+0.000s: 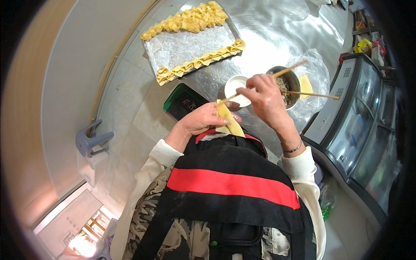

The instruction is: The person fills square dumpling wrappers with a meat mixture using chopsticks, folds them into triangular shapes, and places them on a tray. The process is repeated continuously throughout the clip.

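Note:
Between the thumb and fingers of my left hand (204, 119) is a folded yellow dough wrapper (230, 122). My right hand (266, 96) grips a wooden chopstick (290, 68), whose lower end touches the wrapper's upper edge. Behind my right hand sits a metal bowl (295, 85) of minced filling (282, 86), with another chopstick (313, 95) lying across its rim. A white bowl (231, 85) stands partly hidden beside my right fingers. Yellow wrappers (305, 86) lie in a clear plastic bag (320, 73) beyond the metal bowl.
A metal tray (191, 45) at the upper left carries rows of folded yellow dumplings (191, 19). A dark device with a green edge (183, 100) lies by my left hand on the steel table (256, 32). A glass-front display case (354, 130) stands at the right.

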A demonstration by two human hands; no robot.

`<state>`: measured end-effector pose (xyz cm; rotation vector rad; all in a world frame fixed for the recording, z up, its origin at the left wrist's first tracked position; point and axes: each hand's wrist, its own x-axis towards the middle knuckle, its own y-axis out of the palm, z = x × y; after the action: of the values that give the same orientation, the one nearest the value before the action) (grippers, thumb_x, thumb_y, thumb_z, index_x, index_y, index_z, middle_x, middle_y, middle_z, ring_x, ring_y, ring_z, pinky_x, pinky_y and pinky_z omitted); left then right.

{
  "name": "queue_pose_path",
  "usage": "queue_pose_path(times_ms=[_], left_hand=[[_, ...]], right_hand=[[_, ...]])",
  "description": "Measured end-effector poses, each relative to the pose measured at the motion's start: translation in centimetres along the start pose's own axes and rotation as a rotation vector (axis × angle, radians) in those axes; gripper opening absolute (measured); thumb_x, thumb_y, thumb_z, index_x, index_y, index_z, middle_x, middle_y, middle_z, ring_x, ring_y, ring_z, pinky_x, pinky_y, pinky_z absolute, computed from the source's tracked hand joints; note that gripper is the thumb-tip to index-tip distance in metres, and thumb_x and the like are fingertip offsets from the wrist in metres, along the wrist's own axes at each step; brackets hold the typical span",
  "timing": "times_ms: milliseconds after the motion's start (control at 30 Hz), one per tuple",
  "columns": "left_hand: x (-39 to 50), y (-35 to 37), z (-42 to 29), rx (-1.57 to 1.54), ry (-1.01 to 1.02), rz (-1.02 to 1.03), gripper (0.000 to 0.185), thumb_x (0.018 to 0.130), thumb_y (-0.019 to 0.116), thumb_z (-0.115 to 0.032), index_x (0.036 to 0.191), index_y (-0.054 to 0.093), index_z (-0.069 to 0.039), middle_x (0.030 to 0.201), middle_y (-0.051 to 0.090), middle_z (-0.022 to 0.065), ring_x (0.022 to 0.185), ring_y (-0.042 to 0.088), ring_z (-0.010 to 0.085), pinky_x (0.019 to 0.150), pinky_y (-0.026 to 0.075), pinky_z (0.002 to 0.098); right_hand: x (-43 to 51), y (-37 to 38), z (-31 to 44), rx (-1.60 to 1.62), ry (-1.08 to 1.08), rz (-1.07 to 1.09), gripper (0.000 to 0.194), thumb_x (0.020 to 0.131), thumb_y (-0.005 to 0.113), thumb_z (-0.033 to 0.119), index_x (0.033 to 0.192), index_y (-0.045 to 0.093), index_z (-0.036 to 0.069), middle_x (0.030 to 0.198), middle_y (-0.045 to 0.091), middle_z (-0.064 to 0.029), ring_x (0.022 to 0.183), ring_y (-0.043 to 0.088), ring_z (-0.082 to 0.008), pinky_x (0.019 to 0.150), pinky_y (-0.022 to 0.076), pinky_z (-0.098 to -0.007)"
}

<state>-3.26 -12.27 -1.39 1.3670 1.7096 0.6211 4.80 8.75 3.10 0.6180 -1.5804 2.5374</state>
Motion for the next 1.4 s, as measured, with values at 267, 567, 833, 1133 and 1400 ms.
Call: queue_pose_path(times_ms=[267, 567, 833, 1133, 1400], left_hand=[[0.3, 0.3, 0.7, 0.064, 0.074, -0.161, 0.059, 0.082, 0.064, -0.001, 0.133, 0.036, 0.007, 0.118, 0.060, 0.0210, 0.107, 0.060, 0.0267, 0.096, 0.046, 0.0365], [3.5, 2.6, -0.8, 0.131, 0.358, -0.322, 0.056, 0.087, 0.060, -0.004, 0.135, 0.034, 0.005, 0.124, 0.056, 0.0208, 0.115, 0.056, 0.0260, 0.101, 0.043, 0.0382], [8.9, 7.7, -2.1, 0.074, 0.688, -0.358, 0.049, 0.092, 0.051, 0.000, 0.137, 0.033, 0.002, 0.131, 0.050, 0.0181, 0.117, 0.053, 0.0243, 0.100, 0.043, 0.0343], [9.3, 8.6, -1.8, 0.197, 0.826, -0.489, 0.047, 0.093, 0.051, -0.001, 0.137, 0.034, 0.003, 0.129, 0.052, 0.0151, 0.119, 0.052, 0.0209, 0.103, 0.040, 0.0345], [9.5, 6.2, -0.4, -0.227, 0.902, -0.591, 0.025, 0.096, 0.050, -0.009, 0.119, 0.050, -0.001, 0.118, 0.058, 0.0103, 0.110, 0.057, 0.0202, 0.097, 0.045, 0.0367]], right_hand=[[-4.0, -0.2, -4.0, 0.550, 0.342, -0.624, 0.014, 0.091, 0.051, -0.008, 0.103, 0.052, -0.002, 0.097, 0.061, -0.0115, 0.093, 0.065, -0.0204, 0.078, 0.0520, -0.0289], [-9.3, 1.7, -8.3, 0.106, 0.879, -0.431, 0.020, 0.094, 0.058, 0.016, 0.091, 0.064, -0.003, 0.074, 0.063, -0.0087, 0.071, 0.063, -0.0140, 0.062, 0.0474, -0.0261], [-2.7, -0.2, -0.1, 0.750, 0.526, -0.543, 0.024, 0.089, 0.063, 0.013, 0.107, 0.063, -0.003, 0.098, 0.061, -0.0123, 0.088, 0.062, -0.0194, 0.070, 0.0507, -0.0289], [-0.4, 1.9, -0.9, 0.971, 0.534, -0.663, 0.017, 0.091, 0.062, 0.010, 0.100, 0.066, -0.004, 0.093, 0.061, -0.0030, 0.083, 0.055, -0.0072, 0.072, 0.0437, -0.0205], [2.8, 2.6, -0.3, 1.260, 0.720, -0.615, 0.014, 0.090, 0.065, 0.012, 0.091, 0.066, -0.002, 0.077, 0.063, 0.0000, 0.067, 0.055, -0.0045, 0.057, 0.0442, -0.0194]])
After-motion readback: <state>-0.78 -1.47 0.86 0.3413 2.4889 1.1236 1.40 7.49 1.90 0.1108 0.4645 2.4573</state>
